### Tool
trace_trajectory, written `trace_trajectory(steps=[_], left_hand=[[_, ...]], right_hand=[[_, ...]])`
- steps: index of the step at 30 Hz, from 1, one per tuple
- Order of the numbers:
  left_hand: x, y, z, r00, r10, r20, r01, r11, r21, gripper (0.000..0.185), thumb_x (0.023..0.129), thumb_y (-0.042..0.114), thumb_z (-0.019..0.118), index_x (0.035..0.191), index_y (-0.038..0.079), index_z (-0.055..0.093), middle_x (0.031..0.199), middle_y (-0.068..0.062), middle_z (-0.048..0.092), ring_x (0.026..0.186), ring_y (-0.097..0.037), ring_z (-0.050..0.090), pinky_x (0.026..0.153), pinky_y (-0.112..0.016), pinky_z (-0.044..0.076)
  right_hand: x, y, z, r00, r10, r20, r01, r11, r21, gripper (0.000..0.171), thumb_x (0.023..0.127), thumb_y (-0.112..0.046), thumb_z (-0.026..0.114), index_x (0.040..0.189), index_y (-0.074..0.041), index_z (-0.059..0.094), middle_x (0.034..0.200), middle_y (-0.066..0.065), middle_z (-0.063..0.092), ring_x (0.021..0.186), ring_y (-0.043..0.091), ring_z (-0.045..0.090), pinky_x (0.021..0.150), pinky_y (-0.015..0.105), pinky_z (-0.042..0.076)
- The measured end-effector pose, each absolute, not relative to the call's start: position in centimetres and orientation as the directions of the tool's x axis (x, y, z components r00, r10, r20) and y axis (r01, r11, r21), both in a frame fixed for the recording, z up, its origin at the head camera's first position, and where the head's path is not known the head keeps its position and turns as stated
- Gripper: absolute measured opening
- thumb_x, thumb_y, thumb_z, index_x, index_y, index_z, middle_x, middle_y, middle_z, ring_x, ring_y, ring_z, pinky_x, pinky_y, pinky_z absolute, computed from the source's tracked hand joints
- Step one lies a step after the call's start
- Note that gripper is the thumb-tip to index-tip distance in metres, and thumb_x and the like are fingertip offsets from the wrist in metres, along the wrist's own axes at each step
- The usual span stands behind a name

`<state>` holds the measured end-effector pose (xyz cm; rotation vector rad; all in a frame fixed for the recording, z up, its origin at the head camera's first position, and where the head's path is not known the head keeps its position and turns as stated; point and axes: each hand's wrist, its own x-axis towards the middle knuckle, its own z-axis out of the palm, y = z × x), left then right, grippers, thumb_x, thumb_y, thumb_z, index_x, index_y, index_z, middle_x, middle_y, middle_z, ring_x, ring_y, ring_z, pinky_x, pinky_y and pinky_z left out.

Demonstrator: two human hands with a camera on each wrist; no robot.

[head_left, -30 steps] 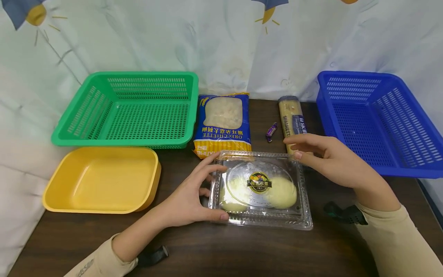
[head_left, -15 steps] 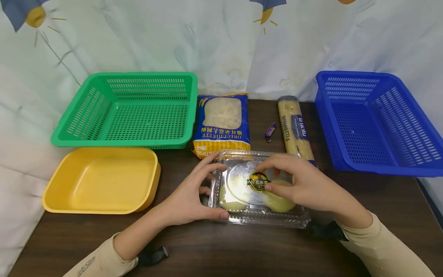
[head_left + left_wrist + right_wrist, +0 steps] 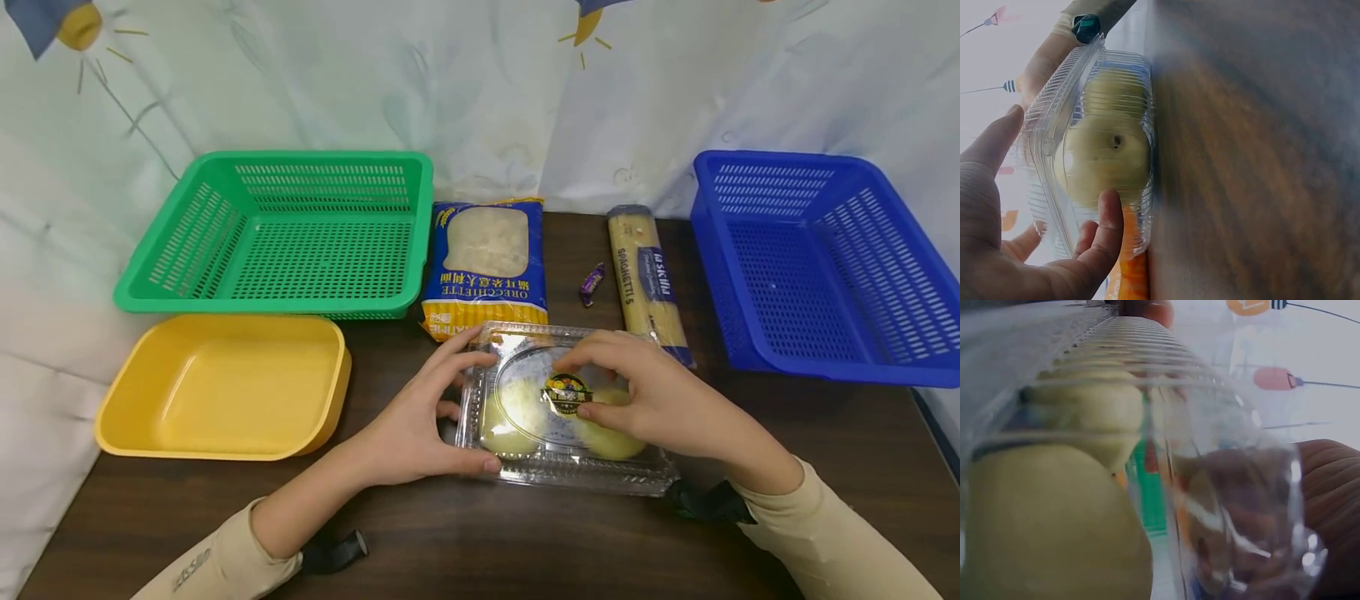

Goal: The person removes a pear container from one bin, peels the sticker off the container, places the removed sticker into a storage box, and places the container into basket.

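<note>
Between our hands, left hand point(image 3: 416, 429) clasping and right hand point(image 3: 660, 400) curled on the clear plastic clamshell box of yellow fruit point(image 3: 562, 412), squeezing could pop its lid

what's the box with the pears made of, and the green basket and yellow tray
Pear box: looks like thin clear plastic, glossy and ribbed, the fruit showing through it. Green basket: seemingly rigid moulded plastic, with slotted walls and floor. Yellow tray: smooth, opaque, probably plastic, with a soft sheen.

Baskets point(image 3: 285, 242), packets point(image 3: 483, 258) on table point(image 3: 487, 542)
</note>
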<state>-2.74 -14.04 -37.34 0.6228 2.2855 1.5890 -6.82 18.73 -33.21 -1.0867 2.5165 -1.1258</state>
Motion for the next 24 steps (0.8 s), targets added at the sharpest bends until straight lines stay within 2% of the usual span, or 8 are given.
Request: trace_trajectory(steps=[12,24], left_hand=[[-2.72,-14.02,-37.43,-0.862,0.506,0.007,0.180,0.293,0.939,0.097,0.078,0.033,0.103,0.159,0.031,0.051,0.179,0.016,0.013,0.126,-0.025,0.050,0.089,-0.038,0.065],[-2.70,-14.11,-37.48,-0.865,0.501,0.002,0.174,0.297,0.939,0.097,0.077,0.033,0.103,0.159,0.033,0.051,0.179,0.017,0.013,0.127,-0.025,0.049,0.089,-0.038,0.065]], right_hand=[[-6.95,18.67,-33.46,-0.695,-0.706,0.134,-0.587,0.450,-0.673,0.049,0.088,-0.005,0.092,0.132,-0.023,0.076,0.126,-0.015,0.070,0.121,0.013,0.064,0.098,0.042,0.056],[-6.96,18.48,-33.39,-0.699,-0.706,0.114,-0.577,0.462,-0.674,0.048,0.089,-0.006,0.091,0.130,-0.024,0.077,0.124,-0.016,0.072,0.122,0.013,0.066,0.098,0.045,0.057]])
